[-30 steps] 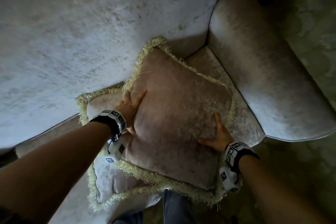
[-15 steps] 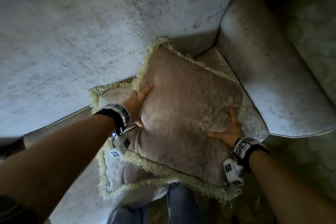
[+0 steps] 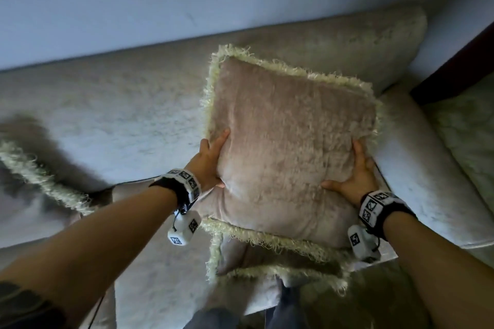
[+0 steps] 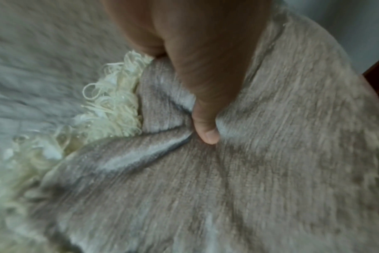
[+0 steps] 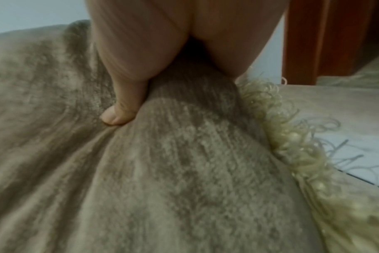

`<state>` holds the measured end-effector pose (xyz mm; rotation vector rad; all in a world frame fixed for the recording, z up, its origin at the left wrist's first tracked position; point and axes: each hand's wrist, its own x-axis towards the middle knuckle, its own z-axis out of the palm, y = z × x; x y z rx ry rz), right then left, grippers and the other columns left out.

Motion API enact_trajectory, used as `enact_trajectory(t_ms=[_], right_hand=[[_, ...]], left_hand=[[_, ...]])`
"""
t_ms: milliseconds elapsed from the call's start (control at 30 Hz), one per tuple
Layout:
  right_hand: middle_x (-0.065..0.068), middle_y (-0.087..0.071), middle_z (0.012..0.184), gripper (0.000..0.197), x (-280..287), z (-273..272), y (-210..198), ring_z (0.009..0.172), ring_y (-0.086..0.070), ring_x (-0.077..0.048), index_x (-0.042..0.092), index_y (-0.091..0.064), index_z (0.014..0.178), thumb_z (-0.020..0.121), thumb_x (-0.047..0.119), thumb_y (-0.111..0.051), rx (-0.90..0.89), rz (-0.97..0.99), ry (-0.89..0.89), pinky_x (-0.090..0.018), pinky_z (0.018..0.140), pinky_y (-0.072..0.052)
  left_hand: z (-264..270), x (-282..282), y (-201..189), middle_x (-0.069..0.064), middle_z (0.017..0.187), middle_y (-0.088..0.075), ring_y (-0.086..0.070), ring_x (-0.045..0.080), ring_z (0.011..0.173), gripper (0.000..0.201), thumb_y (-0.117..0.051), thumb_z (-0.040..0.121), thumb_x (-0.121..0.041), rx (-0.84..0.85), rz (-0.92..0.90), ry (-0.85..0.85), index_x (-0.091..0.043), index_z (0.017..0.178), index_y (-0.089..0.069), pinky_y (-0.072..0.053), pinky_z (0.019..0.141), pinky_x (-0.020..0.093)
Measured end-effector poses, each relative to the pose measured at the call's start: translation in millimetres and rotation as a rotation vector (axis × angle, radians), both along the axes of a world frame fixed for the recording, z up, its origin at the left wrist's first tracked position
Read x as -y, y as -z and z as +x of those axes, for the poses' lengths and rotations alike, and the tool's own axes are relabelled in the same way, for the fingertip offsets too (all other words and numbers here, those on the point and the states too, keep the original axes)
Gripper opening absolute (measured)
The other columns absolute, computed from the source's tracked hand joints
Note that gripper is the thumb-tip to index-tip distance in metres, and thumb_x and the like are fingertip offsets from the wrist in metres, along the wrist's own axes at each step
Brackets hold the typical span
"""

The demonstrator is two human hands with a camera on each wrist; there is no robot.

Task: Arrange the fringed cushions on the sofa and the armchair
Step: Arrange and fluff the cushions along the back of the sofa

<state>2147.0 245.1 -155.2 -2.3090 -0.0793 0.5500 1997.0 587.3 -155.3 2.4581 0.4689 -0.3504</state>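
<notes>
Three fringed cushions in my head view, going left to right. Far left there's a blurry cushion edge with its pale fringe, leaning against the sofa back; it's smeared, so I can't say more about it.

Next is my left hand, clamped on the left side of the pinkish-beige cushion. The left wrist cam shows the thumb dug into the velvet, creasing it, with the loopy cream fringe just beside it. The other fingers go round the back where I can't see them.

The held cushion sits upright between both hands, in front of the sofa back at the right end of the seat. Whether its top edge touches the backrest, I can't tell. Directly under it a second cushion lies flat on the seat, fringe poking out at the front.

Then my right hand grips the cushion's right side, thumb pressed into the front face, fringe off to its right. So the hands are well apart, one per side, both gripping.

Furthest right: the sofa's armrest, and a dark wooden piece in the corner beyond it.
</notes>
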Motion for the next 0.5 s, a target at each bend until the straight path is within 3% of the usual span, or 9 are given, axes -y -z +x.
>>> enact_trajectory(t_ms=[67, 133, 233, 333, 500], right_hand=[[-0.008, -0.013, 0.157, 0.141, -46, -12, -13, 0.141, -0.028, -0.036, 0.071, 0.000, 0.136, 0.041, 0.037, -0.099, 0.050, 0.031, -0.073, -0.056, 0.114, -0.028], [-0.007, -0.010, 0.158, 0.140, -91, -25, -26, 0.142, -0.026, -0.038, 0.077, 0.003, 0.130, 0.042, 0.037, -0.099, 0.062, 0.033, -0.121, -0.059, 0.113, -0.029], [-0.012, -0.007, 0.158, 0.138, -151, -44, -48, 0.143, -0.025, -0.038, 0.068, 0.004, 0.139, 0.054, 0.025, -0.096, 0.087, -0.002, -0.188, -0.054, 0.113, -0.029], [-0.011, 0.001, 0.160, 0.138, -202, -55, -57, 0.146, -0.020, -0.037, 0.062, 0.003, 0.144, 0.057, 0.021, -0.095, 0.107, 0.016, -0.258, -0.051, 0.114, -0.026], [-0.010, 0.000, 0.159, 0.136, -283, -67, -53, 0.146, -0.019, -0.036, 0.060, 0.003, 0.145, 0.058, 0.021, -0.094, 0.161, 0.046, -0.382, -0.047, 0.114, -0.026]], left_hand=[[-31, -38, -15, 0.014, 0.138, -0.023, -0.057, 0.039, 0.107, 0.142, -0.091, 0.060, -0.021, 0.045, 0.008, -0.063, -0.059, 0.139, 0.021, -0.046, 0.099, 0.047], [-60, -74, -26, 0.014, 0.138, -0.023, -0.057, 0.041, 0.106, 0.143, -0.092, 0.058, -0.021, 0.088, 0.020, -0.119, -0.062, 0.137, 0.020, -0.047, 0.099, 0.049], [-101, -119, -34, 0.012, 0.133, -0.027, -0.059, 0.039, 0.100, 0.146, -0.094, 0.054, -0.019, 0.141, 0.035, -0.199, -0.063, 0.137, 0.019, -0.048, 0.098, 0.050], [-136, -154, -40, 0.011, 0.127, -0.029, -0.058, 0.034, 0.090, 0.148, -0.093, 0.053, -0.015, 0.183, 0.041, -0.279, -0.061, 0.139, 0.018, -0.050, 0.095, 0.047], [-177, -205, -29, 0.019, 0.125, -0.032, -0.059, 0.045, 0.088, 0.145, -0.093, 0.051, -0.008, 0.205, 0.080, -0.411, -0.039, 0.151, 0.008, -0.049, 0.095, 0.052]])
